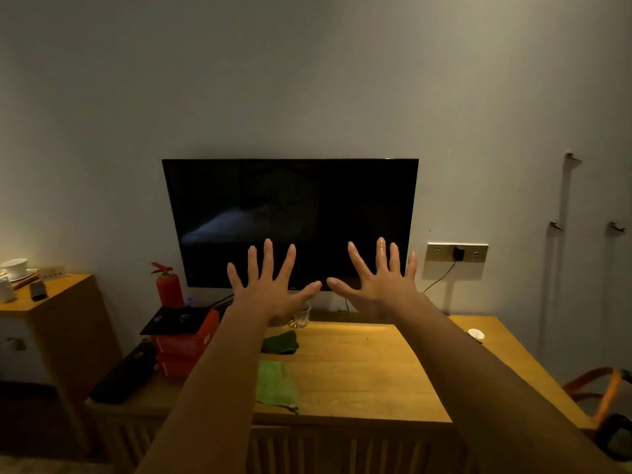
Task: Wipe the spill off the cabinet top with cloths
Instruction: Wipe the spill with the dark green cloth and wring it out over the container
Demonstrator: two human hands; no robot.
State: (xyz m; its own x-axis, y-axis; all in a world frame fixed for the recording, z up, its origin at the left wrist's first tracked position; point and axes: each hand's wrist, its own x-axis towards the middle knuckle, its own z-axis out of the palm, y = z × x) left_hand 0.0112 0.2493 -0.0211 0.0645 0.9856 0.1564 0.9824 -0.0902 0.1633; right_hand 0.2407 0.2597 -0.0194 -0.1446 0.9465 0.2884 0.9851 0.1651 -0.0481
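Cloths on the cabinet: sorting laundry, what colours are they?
Dark green cloth, light green cloth; head view.

dark wall television (290, 220); red fire extinguisher (168, 289), empty glass (301, 316), wall socket (457, 253)

The left forearm (219, 364) covers the left edge of the light green cloth (277, 388) and a corner of the dark green cloth (280, 343). The left hand (270, 289) hides part of the drinking glass (301, 316), leaving only its right side and base. The right forearm (478, 388) blocks a strip of the cabinet top (359, 371). At the right edge, an orange and black object (608, 398) is cut off, unidentifiable. Items on the side table (51, 292) are too dim to name.
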